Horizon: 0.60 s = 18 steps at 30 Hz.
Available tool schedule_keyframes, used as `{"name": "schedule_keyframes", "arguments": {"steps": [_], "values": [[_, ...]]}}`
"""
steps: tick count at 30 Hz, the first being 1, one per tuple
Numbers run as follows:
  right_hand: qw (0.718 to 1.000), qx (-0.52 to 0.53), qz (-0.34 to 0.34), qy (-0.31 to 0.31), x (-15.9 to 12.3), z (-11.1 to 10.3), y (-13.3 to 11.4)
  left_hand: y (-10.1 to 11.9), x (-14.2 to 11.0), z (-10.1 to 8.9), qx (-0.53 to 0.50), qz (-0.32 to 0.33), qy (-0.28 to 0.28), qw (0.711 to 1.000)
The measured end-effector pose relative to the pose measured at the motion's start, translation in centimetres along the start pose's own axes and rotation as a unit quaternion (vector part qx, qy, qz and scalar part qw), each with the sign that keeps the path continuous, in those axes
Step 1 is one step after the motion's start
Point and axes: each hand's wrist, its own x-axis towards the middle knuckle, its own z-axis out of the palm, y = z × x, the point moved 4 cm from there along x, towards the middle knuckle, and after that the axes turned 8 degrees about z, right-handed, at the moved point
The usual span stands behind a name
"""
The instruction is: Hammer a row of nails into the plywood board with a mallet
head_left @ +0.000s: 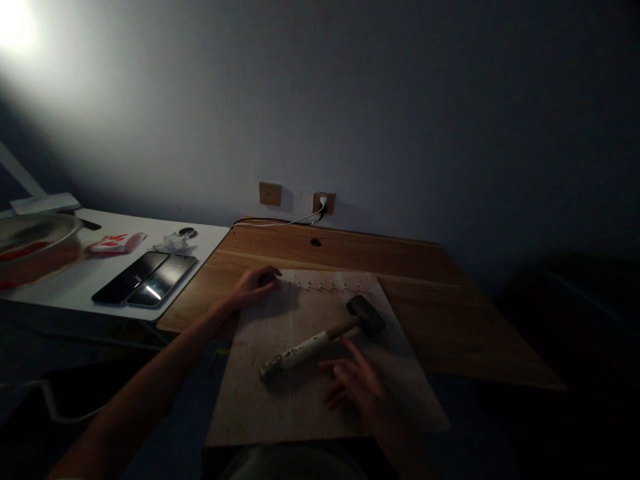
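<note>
A pale wooden board (280, 413) lies partly on the brown table and reaches toward me. My left hand (256, 287) rests on its far left corner, fingers bent and a gap between thumb and forefinger. Along the far side, several small nails (321, 286) stand in a row, beginning just right of that hand. A mallet (367, 316) with a dark head and a white-wrapped handle lies slantwise across the board. My right hand (357, 383) is just below the handle, fingers spread, holding nothing; whether a fingertip touches the handle I cannot tell.
Left of the brown table (430, 287), a white table (210, 233) carries two dark phones (163, 280), a red-and-white packet (117, 243), crumpled plastic (175, 243) and a clear bowl (45, 247). Cables run to a wall socket (324, 203) behind.
</note>
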Motion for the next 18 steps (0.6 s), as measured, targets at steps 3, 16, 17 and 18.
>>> {"name": "schedule_keyframes", "arguments": {"steps": [3, 16, 17, 18], "values": [[0.985, -0.155, -0.059, 0.043, -0.6, -1.1, -0.6, 0.2, 0.0, -0.1, 0.012, 0.003, -0.002, 1.0], [0.752, -0.497, -0.247, 0.356, -1.0, -13.8, -4.5, 2.5, -6.9, 0.5, 0.134, -0.03, 0.094, 0.986], [0.749, -0.504, -0.249, 0.35, -0.8, -14.5, -4.3, 3.5, -8.0, 0.9, 0.125, -0.031, 0.077, 0.989], [0.75, -0.512, -0.25, 0.337, -0.5, -14.9, -4.0, 4.5, -9.0, 1.2, 0.119, -0.033, 0.062, 0.99]]}}
